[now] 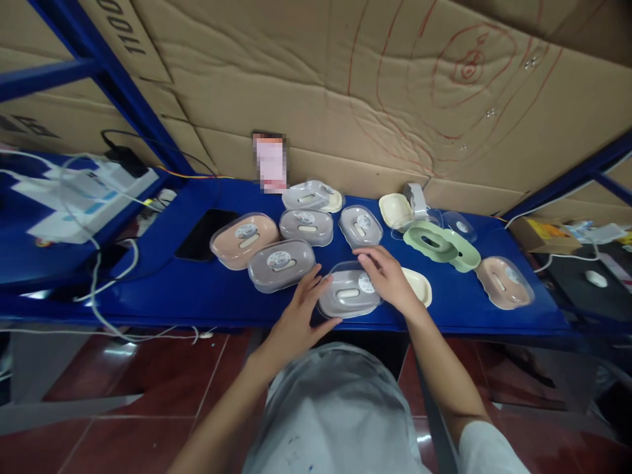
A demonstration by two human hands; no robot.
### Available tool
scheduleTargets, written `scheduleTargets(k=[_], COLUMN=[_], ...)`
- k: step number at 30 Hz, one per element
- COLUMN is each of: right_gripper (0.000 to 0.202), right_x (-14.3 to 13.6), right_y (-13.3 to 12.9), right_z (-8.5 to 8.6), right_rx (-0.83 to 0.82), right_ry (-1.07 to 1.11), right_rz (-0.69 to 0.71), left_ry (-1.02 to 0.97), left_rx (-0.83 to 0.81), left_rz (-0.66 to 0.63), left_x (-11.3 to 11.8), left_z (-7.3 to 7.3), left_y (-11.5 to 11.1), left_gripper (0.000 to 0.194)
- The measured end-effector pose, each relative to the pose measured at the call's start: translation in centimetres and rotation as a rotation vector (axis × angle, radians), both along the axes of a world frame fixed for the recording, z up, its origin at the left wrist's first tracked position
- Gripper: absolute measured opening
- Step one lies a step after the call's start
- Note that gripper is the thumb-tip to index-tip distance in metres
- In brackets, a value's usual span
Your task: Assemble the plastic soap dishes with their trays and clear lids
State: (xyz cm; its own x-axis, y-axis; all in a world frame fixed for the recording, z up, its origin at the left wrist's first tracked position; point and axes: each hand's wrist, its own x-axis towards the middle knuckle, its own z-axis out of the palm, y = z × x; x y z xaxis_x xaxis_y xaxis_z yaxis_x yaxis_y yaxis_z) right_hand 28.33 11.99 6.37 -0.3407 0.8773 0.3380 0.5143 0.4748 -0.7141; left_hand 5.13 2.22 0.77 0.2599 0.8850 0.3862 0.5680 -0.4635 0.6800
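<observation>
A grey oval dish with a clear lid [348, 294] lies at the front edge of the blue table, between my two hands. My left hand [301, 313] is at its left side, fingers spread, fingertips at the lid's edge. My right hand [385, 273] rests on the lid's right side near a round label, its fingers stretched out. Just left sits another lidded grey dish [281, 264], with a lidded pink one [244, 241] beyond. A cream dish [417, 286] is partly hidden behind my right wrist.
Further back are more lidded grey dishes [307, 227]. Green trays [430, 242] and a lidded pink dish [504, 283] sit to the right. A black phone [206, 235] lies left; another phone [270, 162] leans on the cardboard. White cables [93, 263] cross the left side.
</observation>
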Motion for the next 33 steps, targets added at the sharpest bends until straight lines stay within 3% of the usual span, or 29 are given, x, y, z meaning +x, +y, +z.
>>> scheduleTargets(k=[3,7,13,25,29,31,33], right_gripper=[0.027,0.023,0.025,0.031,0.035,0.039,0.047], right_x=[-1.1,-2.2,-2.9,-4.1,-2.4,-1.1,0.0], right_y=[-0.5,-1.1,-0.5,-0.2,-1.8,-2.7,-3.3], right_z=[-0.6,-0.8,-0.7,0.2,1.0,0.9,0.4], right_rx=[-0.011,0.012,0.062,0.042,0.118,0.166,0.203], right_ry=[-0.03,-0.06,-0.278,-0.383,-0.318,-0.401,-0.494], right_rz=[0.046,0.007,-0.023,-0.105,0.111,0.26,0.323], left_ry=[0.016,0.04,-0.002,-0.004,0.006,0.009,0.023], left_rx=[-0.035,-0.074,-0.066,-0.086,-0.083,-0.077,-0.078], left_rz=[-0.016,-0.044,0.013,-0.017,0.02,0.016,0.002], left_x=[-0.2,-0.4,-0.2,-0.2,-0.1,-0.1,0.0], left_z=[-0.1,-0.1,-0.1,0.0,-0.1,-0.1,0.0], left_y=[0.0,0.1,0.1,0.2,0.2,0.2,0.2], left_gripper=[0.086,0.088,0.083,0.076,0.076,0.077,0.079])
